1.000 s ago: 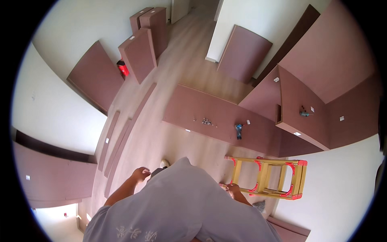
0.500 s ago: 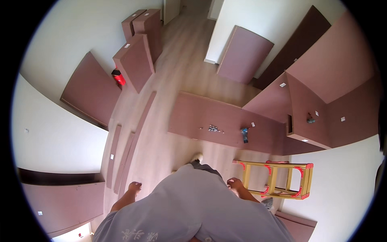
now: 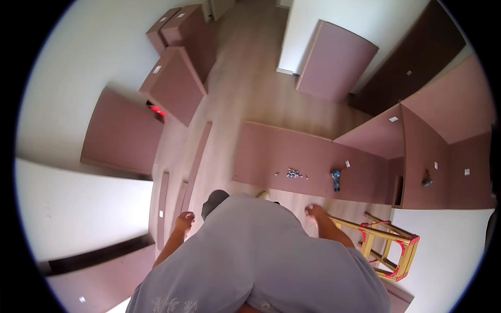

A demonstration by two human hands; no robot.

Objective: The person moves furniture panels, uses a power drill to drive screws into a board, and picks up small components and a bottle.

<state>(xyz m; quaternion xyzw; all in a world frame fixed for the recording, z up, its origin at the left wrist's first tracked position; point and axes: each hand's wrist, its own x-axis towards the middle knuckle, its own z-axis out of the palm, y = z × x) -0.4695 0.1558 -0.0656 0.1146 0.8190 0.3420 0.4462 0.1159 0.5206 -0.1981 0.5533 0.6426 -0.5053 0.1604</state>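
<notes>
My left hand [image 3: 185, 221] hangs beside my grey clothing with its fingers loosely curled, and nothing shows in it. It is nearest to the narrow brown strips [image 3: 163, 208] on the floor. My right hand [image 3: 314, 212] hangs on the other side, in front of the yellow ladder [image 3: 369, 241]; its fingers are blurred. Beyond it lies a wide brown panel [image 3: 282, 146]. A cluster of small metal fittings [image 3: 293, 173] and a blue-and-black cordless drill [image 3: 335, 180] rest on this panel. Neither hand touches them.
Brown box-like cabinets [image 3: 175, 86] stand at the far left, near a leaning panel [image 3: 122, 133]. A further panel [image 3: 338, 61] leans on the far wall. At right, an upright cabinet assembly [image 3: 425, 141] has another small tool [image 3: 427, 181] by it. Wood-look floor [image 3: 245, 68] runs away ahead.
The view has shifted, so the wide panel, drill and ladder appear farther right. A dark rounded shape now shows beside my left leg. Both arms swing slightly, and neither hand takes hold of anything.
</notes>
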